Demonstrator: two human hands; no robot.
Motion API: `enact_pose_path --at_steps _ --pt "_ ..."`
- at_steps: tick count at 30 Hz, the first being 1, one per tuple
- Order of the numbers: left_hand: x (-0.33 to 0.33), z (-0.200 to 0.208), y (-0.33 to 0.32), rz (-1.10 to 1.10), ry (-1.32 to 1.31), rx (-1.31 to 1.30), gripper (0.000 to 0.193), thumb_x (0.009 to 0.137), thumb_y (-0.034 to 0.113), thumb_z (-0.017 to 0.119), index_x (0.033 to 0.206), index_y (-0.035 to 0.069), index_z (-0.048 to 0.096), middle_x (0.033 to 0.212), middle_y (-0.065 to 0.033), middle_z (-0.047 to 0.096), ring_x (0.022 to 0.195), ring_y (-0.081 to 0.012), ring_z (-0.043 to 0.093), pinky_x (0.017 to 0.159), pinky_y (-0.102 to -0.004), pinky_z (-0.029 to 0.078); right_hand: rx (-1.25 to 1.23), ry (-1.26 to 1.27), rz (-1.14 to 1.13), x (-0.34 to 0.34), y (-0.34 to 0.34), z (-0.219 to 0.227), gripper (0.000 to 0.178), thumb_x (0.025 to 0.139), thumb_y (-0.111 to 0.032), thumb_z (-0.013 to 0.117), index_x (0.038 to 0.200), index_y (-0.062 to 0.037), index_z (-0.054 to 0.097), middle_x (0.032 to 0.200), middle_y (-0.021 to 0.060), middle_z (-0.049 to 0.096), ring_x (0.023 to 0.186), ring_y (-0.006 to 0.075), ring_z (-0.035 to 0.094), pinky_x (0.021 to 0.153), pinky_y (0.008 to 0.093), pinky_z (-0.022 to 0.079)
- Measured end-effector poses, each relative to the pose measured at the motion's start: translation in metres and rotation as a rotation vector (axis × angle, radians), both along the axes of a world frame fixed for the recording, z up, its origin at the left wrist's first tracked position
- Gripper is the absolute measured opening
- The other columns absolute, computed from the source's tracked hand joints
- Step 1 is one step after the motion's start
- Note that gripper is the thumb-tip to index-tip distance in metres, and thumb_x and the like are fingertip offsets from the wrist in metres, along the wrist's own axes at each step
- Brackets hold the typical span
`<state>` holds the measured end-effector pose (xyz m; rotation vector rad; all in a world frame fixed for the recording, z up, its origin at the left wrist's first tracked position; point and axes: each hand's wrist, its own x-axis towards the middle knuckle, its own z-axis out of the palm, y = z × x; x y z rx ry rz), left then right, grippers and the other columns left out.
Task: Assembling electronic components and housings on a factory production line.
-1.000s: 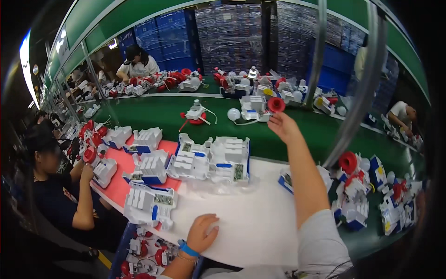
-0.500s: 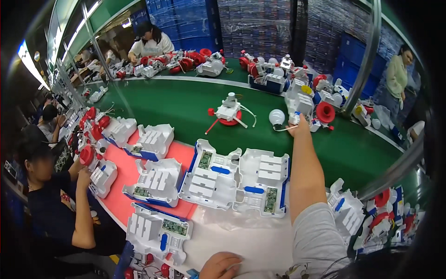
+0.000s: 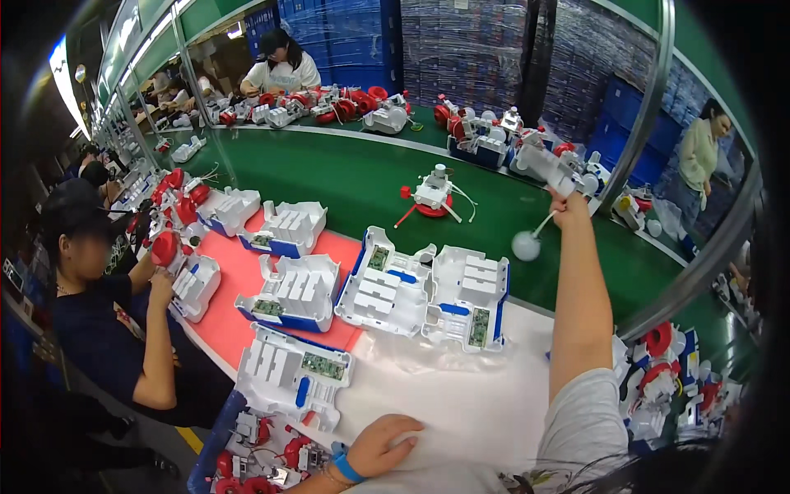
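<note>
My right hand [image 3: 569, 209] reaches far out over the green belt, its fingers closed on a white plastic housing [image 3: 546, 168], which is smeared by motion. Just below that hand, a round white bulb [image 3: 526, 246] hangs at the end of a thin white tube. My left hand [image 3: 385, 445] rests on the white tabletop with fingers extended and nothing in it. Ahead of it lie two white-and-blue housing shells [image 3: 383, 292] [image 3: 467, 298], open side up, with green circuit boards. Another shell [image 3: 295, 375] lies beside my left hand.
On the belt [image 3: 329, 165] stands a white unit with a red base [image 3: 434, 196]. More shells [image 3: 290, 295] sit on a pink mat [image 3: 233, 284]. A blue bin of red-and-white parts [image 3: 263, 453] is at lower left. A co-worker [image 3: 107, 313] works at left; a metal post [image 3: 646, 107] stands right.
My right hand has lifted the white housing from the belt's far right, and the bulb now dangles below. My left hand has come further onto the tabletop. The view has shifted slightly.
</note>
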<state>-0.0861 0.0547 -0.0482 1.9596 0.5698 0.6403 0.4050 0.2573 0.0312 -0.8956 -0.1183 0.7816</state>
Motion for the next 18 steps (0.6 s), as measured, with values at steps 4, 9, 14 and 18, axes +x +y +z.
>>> enact_pose_path --at_steps 4,9,14,18 --pt "-0.010 0.013 -0.011 -0.013 -0.024 0.019 0.023 0.080 0.010 0.056 0.102 0.004 0.057 0.099 -0.0135 0.057 0.094 -0.0298 0.052 0.082 -0.0342 0.042 0.011 -0.091 0.124 -0.012 -0.058 0.049 0.028 0.086 -0.007 0.037 0.111 -0.0021 0.046 0.095 0.0209 0.058 0.042 0.0037 0.033 0.033 0.0150 0.020" --pt "-0.023 0.013 -0.035 -0.045 -0.062 0.010 0.023 0.080 0.010 0.055 0.101 0.003 0.057 0.099 -0.0134 0.058 0.094 -0.0291 0.053 0.082 -0.0340 0.042 0.027 -0.197 0.236 -0.074 -0.123 0.106 0.028 0.087 -0.005 0.032 0.112 0.0001 0.044 0.088 0.0175 0.060 0.045 0.0031 0.030 0.034 0.0145 0.020" --pt "-0.031 0.003 -0.054 -0.102 -0.128 -0.044 0.022 0.078 0.008 0.057 0.100 0.002 0.057 0.098 -0.0139 0.058 0.093 -0.0278 0.054 0.082 -0.0330 0.042 0.051 -0.332 0.263 -0.113 -0.200 0.130 0.034 0.089 -0.009 0.029 0.120 0.0027 0.036 0.100 0.0180 0.057 0.047 0.0028 0.031 0.035 0.0140 0.022" --pt "-0.037 0.002 -0.059 -0.102 -0.167 0.027 0.021 0.078 0.006 0.057 0.098 0.001 0.057 0.095 -0.0146 0.058 0.090 -0.0279 0.055 0.080 -0.0329 0.043 0.057 -0.410 0.332 -0.164 -0.260 0.136 0.038 0.091 -0.011 0.026 0.126 0.0014 0.029 0.112 0.0196 0.052 0.049 0.0027 0.031 0.036 0.0139 0.024"
